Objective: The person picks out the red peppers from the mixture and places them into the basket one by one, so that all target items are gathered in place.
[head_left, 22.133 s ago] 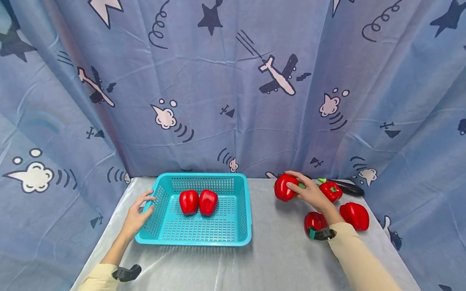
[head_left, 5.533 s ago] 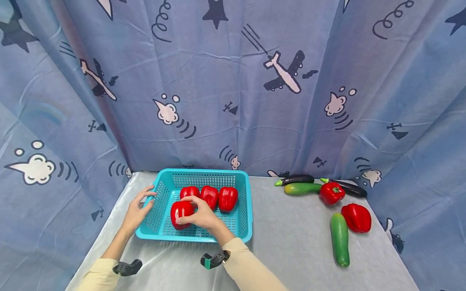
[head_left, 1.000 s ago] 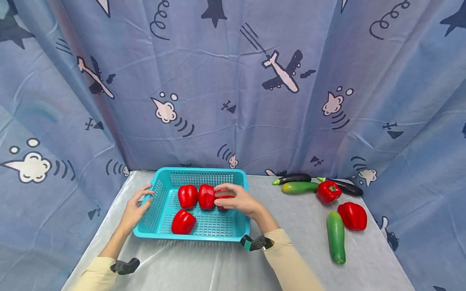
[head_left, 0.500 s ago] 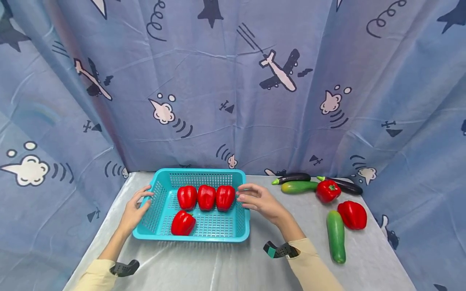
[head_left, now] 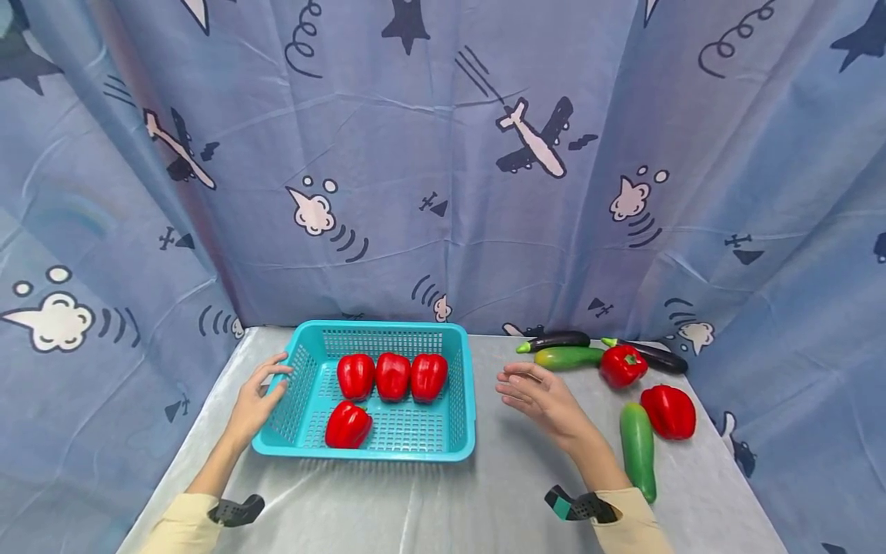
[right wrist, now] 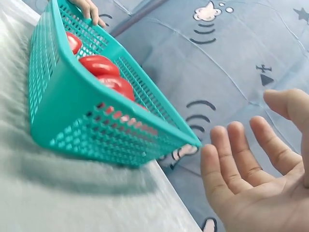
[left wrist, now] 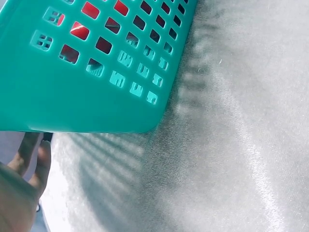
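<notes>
My left hand (head_left: pixel 254 400) holds the left rim of a turquoise plastic basket (head_left: pixel 360 454); the right wrist view shows its fingers (right wrist: pixel 89 10) hooked over that rim. Inside the basket, three red bell peppers stand in a row: left (head_left: pixel 356 377), middle (head_left: pixel 393 377) and right (head_left: pixel 429 377). A fourth red bell pepper (head_left: pixel 348 425) lies tilted in front of the left one. Right of the basket, my right hand (head_left: pixel 543 396) hovers above the table with fingers loosely spread and nothing in it.
On the right of the table lie two more red bell peppers (head_left: pixel 623 366) (head_left: pixel 668 412). Two green zucchini-like vegetables (head_left: pixel 569 358) (head_left: pixel 637 450) and two dark eggplants (head_left: pixel 557 341) (head_left: pixel 657 357) lie around them. A patterned blue curtain (head_left: pixel 388 254) hangs behind the pale cloth-covered table (head_left: pixel 512 492).
Two bell peppers have joined the first two in the basket over the longer span. Within the last second my right hand drew back rightward from the right pepper. My left hand stayed put.
</notes>
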Action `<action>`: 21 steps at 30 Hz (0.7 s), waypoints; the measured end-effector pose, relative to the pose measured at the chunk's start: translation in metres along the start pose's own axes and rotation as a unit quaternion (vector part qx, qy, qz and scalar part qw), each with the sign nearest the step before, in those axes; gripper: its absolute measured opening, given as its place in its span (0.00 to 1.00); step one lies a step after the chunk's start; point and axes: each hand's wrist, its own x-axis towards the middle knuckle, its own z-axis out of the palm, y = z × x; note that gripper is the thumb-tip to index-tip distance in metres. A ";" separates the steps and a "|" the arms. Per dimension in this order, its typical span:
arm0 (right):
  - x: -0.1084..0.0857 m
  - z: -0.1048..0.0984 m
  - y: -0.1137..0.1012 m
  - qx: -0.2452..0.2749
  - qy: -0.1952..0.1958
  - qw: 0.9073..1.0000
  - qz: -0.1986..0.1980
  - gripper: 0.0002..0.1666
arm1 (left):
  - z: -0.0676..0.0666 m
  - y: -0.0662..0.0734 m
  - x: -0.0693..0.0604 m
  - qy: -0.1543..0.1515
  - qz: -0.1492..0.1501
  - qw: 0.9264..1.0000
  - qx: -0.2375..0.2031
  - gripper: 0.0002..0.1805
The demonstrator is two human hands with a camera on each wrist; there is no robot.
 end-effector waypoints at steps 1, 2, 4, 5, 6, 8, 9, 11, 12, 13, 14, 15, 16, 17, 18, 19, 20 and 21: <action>-0.003 -0.005 -0.001 0.007 0.006 1.000 0.000 0.22 | 0.000 -0.004 0.001 0.000 0.000 1.000 -0.002 0.12; -0.006 -0.010 -0.001 0.015 0.010 1.000 0.000 0.20 | 0.000 -0.009 0.001 0.001 -0.001 1.000 -0.003 0.12; -0.011 -0.019 -0.002 0.026 0.016 1.000 0.001 0.18 | -0.001 -0.018 0.002 0.000 0.000 1.000 -0.002 0.12; -0.014 -0.024 -0.003 0.031 0.018 0.999 -0.001 0.16 | -0.001 -0.021 0.002 -0.002 0.002 1.000 0.002 0.12; -0.016 -0.029 -0.003 0.034 0.020 0.999 0.001 0.14 | -0.002 -0.023 0.003 -0.003 0.002 1.000 0.004 0.12; -0.021 -0.039 -0.002 0.040 0.021 0.999 0.002 0.11 | -0.002 -0.025 0.003 -0.004 0.005 1.000 0.006 0.12; -0.024 -0.044 -0.002 0.039 0.021 0.999 0.002 0.10 | -0.002 -0.025 0.003 -0.005 0.005 1.000 0.007 0.12; -0.029 -0.054 -0.002 0.045 0.016 0.999 -0.002 0.10 | -0.003 -0.024 0.003 -0.006 0.007 1.000 0.009 0.12; -0.031 -0.059 -0.002 0.046 0.016 0.999 -0.003 0.10 | -0.003 -0.024 0.003 -0.007 0.006 1.000 0.008 0.11; -0.033 -0.064 -0.002 0.046 0.016 0.999 -0.006 0.10 | -0.003 -0.024 0.003 -0.008 0.005 1.000 0.008 0.11; -0.035 -0.069 -0.003 0.046 0.015 0.999 -0.007 0.10 | -0.003 -0.024 0.003 -0.008 0.005 1.000 0.008 0.11; -0.036 -0.074 -0.003 0.045 0.015 0.999 -0.010 0.11 | -0.003 -0.024 0.002 -0.008 0.002 1.000 0.007 0.11; -0.038 -0.079 -0.004 0.043 0.017 0.999 -0.011 0.11 | -0.002 -0.024 0.002 -0.008 0.001 1.000 0.006 0.11; -0.039 -0.084 -0.005 0.038 0.022 0.999 -0.011 0.11 | -0.002 -0.024 0.002 -0.007 -0.001 1.000 0.004 0.11; -0.040 -0.089 -0.006 0.033 0.027 0.999 -0.010 0.11 | -0.002 -0.024 0.002 -0.007 -0.002 1.000 0.005 0.11; -0.041 -0.094 -0.007 0.028 0.031 0.999 -0.008 0.11 | -0.002 -0.024 0.002 -0.006 0.001 1.000 0.004 0.11; -0.042 -0.099 -0.008 0.025 0.036 0.999 -0.007 0.11 | -0.002 -0.024 0.003 -0.006 0.002 1.000 0.003 0.11; -0.043 -0.103 -0.009 0.021 0.043 0.999 -0.006 0.11 | -0.001 -0.024 0.003 -0.006 0.002 1.000 0.002 0.11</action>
